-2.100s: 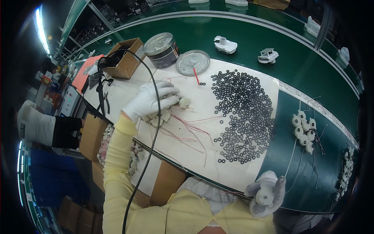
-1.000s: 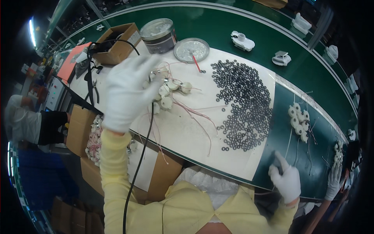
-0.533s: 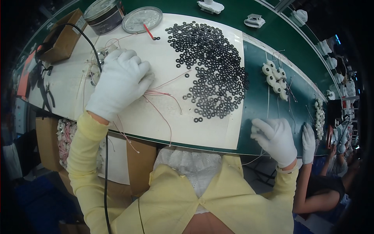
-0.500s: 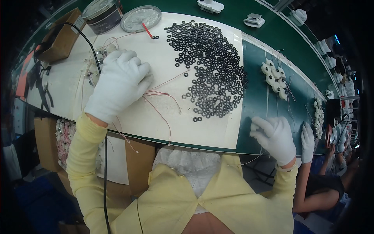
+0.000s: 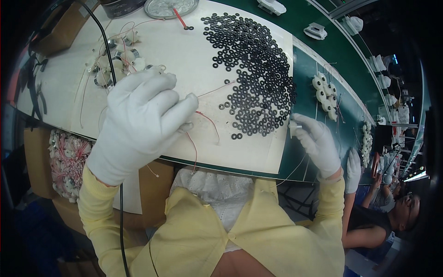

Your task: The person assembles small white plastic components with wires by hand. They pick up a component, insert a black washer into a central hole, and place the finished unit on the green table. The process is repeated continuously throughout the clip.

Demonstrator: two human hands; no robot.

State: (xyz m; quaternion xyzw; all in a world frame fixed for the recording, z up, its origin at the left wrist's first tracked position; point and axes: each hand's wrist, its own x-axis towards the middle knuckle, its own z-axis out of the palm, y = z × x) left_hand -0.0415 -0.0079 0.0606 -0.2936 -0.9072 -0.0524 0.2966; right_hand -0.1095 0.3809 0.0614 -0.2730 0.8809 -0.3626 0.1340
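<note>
My left hand (image 5: 143, 115), in a white glove, is above the white board with its fingers curled inward. Red and white wires (image 5: 210, 120) come out from beneath it; whatever its fingers hold is hidden. Just beyond is a pile of small white parts with metal rims and thin wires (image 5: 117, 60). Between the thumb and fingers of my right hand (image 5: 318, 145), also gloved, is a small white cylindrical part (image 5: 294, 128). A thin pale wire (image 5: 295, 170) trails below that hand. Many black rubber rings (image 5: 258, 83) are spread over the board between the hands.
White wired parts with black centres (image 5: 326, 96) sit on the green surface to the right, with more (image 5: 367, 144) farther along. A red stick (image 5: 180, 18) leans on a round metal lid (image 5: 161, 7). A black cable (image 5: 108, 46) crosses the left side. A co-worker's gloved hand (image 5: 353, 171) is nearby.
My left hand has come nearer and to the right, uncovering more of the pile. My right hand has risen toward the rings, and the white part in its fingers now shows. The view has shifted slightly.
</note>
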